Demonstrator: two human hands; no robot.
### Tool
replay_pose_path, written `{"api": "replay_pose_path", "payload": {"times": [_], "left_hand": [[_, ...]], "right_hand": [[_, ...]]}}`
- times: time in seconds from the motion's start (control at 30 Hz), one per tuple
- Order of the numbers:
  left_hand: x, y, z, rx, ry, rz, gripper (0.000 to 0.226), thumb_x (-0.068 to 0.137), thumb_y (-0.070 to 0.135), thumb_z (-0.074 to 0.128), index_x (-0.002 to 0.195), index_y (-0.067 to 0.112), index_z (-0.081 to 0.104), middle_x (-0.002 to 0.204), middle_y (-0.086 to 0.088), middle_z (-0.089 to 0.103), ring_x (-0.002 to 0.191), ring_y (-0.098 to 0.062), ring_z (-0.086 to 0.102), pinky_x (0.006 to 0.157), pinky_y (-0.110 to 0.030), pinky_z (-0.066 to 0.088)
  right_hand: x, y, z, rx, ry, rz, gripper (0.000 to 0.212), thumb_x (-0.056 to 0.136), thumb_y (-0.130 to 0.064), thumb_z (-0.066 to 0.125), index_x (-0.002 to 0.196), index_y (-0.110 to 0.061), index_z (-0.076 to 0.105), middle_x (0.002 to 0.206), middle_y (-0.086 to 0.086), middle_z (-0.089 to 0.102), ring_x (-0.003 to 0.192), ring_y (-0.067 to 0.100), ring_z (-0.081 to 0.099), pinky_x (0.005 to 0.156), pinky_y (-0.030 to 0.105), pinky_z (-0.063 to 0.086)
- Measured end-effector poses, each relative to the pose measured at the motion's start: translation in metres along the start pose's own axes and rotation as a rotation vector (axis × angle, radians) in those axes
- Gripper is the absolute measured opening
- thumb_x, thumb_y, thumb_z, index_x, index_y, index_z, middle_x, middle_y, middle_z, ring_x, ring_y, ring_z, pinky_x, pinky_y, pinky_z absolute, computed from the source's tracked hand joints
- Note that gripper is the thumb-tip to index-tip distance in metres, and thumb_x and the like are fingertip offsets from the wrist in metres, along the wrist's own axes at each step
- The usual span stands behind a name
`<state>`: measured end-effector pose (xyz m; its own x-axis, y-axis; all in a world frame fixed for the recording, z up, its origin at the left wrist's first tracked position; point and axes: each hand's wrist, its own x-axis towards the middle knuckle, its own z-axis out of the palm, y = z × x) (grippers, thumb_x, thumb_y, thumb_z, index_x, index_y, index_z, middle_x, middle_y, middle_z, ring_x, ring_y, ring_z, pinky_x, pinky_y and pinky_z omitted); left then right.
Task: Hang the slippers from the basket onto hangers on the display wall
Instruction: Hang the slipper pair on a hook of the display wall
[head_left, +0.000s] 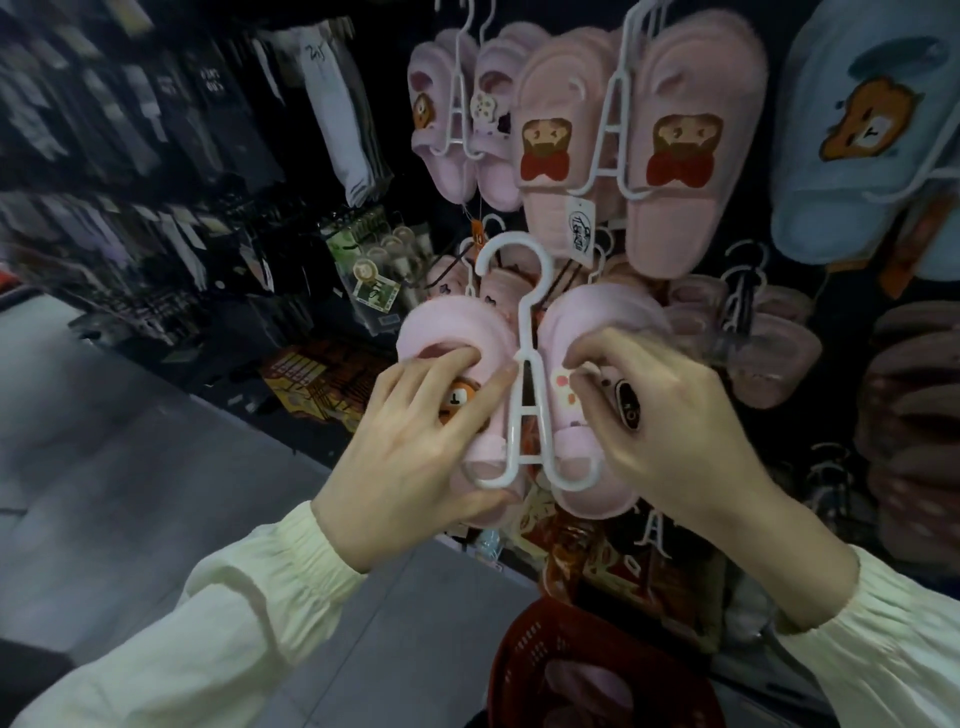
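L fingers (457, 358) were curled over the top of the left slipper (452, 322), fingertips dug in at its opening, thumb lying along the inner edge next to the hanger (524, 395). R fingers (587, 348) were bent down onto the right slipper (608, 306), pinching its upper just beside the hanger's stem. So my left hand (415, 447) gripped one shoe and my right hand (670, 415) the other. Both were pale pink and sat side by side on the white plastic hanger, one on each lower prong, toes down. The hook stuck up between them, free, not on any peg. The left one had an orange bear patch, mostly hidden under my palm.

I held the pair in front of the display wall (696, 249), approx. centre of view. Above, a pink pair w/ bear and red bow (696, 156) hung on a hanger; further left, a smaller lilac pair (447, 130); far right, a blue slipper (852, 130) w/ a bear. Dim pairs hung lower right. Left of the wall: racks of socks (337, 119), blurred. Near me, below my right wrist, stood the red basket (519, 660) w/ sth pale pink inside, too dim to tell. Grey floor (130, 415) on the left; cream sleeves (234, 623) on both arms.
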<state>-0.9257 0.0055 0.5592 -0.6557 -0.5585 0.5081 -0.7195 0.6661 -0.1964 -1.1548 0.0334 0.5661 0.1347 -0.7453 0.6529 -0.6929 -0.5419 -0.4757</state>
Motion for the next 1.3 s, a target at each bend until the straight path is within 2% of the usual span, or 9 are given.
{"api": "replay_pose_path", "payload": {"times": [0.2,0.33,0.47,0.6,0.73,0.8,1.07,1.2,1.3], "left_hand": [[0.018,-0.076,0.016,-0.015,0.075,-0.006,0.077,0.088,0.066,0.055,0.142,0.011,0.052,0.13,-0.021,0.051,0.112,-0.039,0.052,0.099,-0.053,0.04],[0.031,-0.127,0.028,0.022,0.094,0.013,0.093,0.069,0.058,0.08,0.145,0.014,0.05,0.133,-0.019,0.049,0.116,-0.038,0.049,0.101,-0.053,0.04],[0.045,-0.167,0.041,0.042,0.145,0.042,0.093,0.067,0.052,0.088,0.143,0.013,0.053,0.135,-0.014,0.042,0.116,-0.036,0.046,0.104,-0.051,0.037],[0.059,-0.201,0.058,0.002,0.183,0.067,0.091,0.068,0.046,0.088,0.144,0.013,0.048,0.135,-0.014,0.039,0.117,-0.038,0.045,0.101,-0.056,0.041],[0.078,-0.232,0.07,-0.037,0.212,0.09,0.089,0.07,0.045,0.086,0.144,0.011,0.051,0.134,-0.014,0.039,0.117,-0.039,0.045,0.104,-0.055,0.04],[0.089,-0.245,0.075,-0.05,0.217,0.118,0.085,0.072,0.043,0.085,0.143,0.009,0.053,0.134,-0.014,0.039,0.117,-0.039,0.045,0.105,-0.054,0.039],[0.133,-0.283,0.092,-0.09,0.289,0.184,0.083,0.072,0.047,0.086,0.141,0.01,0.055,0.134,-0.015,0.042,0.117,-0.042,0.05,0.104,-0.054,0.042],[0.15,-0.297,0.092,-0.105,0.337,0.196,0.086,0.071,0.048,0.087,0.141,0.011,0.055,0.135,-0.016,0.041,0.118,-0.043,0.051,0.103,-0.053,0.043],[0.157,-0.302,0.089,-0.117,0.421,0.23,0.078,0.079,0.047,0.082,0.142,0.01,0.054,0.133,-0.017,0.041,0.115,-0.042,0.05,0.105,-0.05,0.042]], "right_hand": [[0.055,-0.004,0.027,0.021,-0.136,0.026,0.032,0.086,-0.003,0.064,0.114,-0.018,0.061,0.106,-0.007,0.064,0.103,0.009,0.057,0.088,0.029,0.046],[0.093,-0.001,0.053,-0.012,-0.13,0.053,0.043,0.082,0.006,0.063,0.117,-0.019,0.06,0.11,-0.007,0.061,0.107,0.008,0.054,0.091,0.022,0.043],[0.125,0.002,0.084,-0.136,-0.044,0.048,0.039,0.082,0.005,0.063,0.115,-0.015,0.059,0.107,-0.004,0.063,0.102,0.009,0.056,0.088,0.02,0.039],[0.153,0.007,0.11,-0.337,-0.097,0.021,0.05,0.084,-0.014,0.064,0.131,-0.017,0.049,0.118,0.0,0.06,0.11,0.018,0.055,0.086,0.03,0.034],[0.174,0.013,0.133,-0.556,-0.269,0.034,0.095,0.077,-0.056,0.068,0.154,-0.023,0.024,0.143,0.001,0.041,0.129,0.025,0.043,0.091,0.043,0.04],[0.182,0.018,0.145,-0.655,-0.272,0.065,0.105,0.075,-0.059,0.071,0.157,-0.023,0.017,0.143,0.005,0.038,0.13,0.03,0.041,0.094,0.05,0.041],[0.221,0.029,0.163,-0.801,-0.06,0.097,0.085,0.081,-0.039,0.068,0.154,-0.014,0.031,0.14,0.011,0.044,0.128,0.036,0.044,0.093,0.05,0.038],[0.238,0.026,0.162,-0.837,-0.02,0.117,0.087,0.084,-0.051,0.063,0.155,-0.017,0.025,0.142,0.011,0.041,0.132,0.035,0.041,0.094,0.052,0.038],[0.245,0.02,0.164,-0.873,0.045,0.113,0.086,0.087,-0.048,0.063,0.156,-0.017,0.023,0.143,0.014,0.039,0.133,0.038,0.039,0.093,0.053,0.037]]}}
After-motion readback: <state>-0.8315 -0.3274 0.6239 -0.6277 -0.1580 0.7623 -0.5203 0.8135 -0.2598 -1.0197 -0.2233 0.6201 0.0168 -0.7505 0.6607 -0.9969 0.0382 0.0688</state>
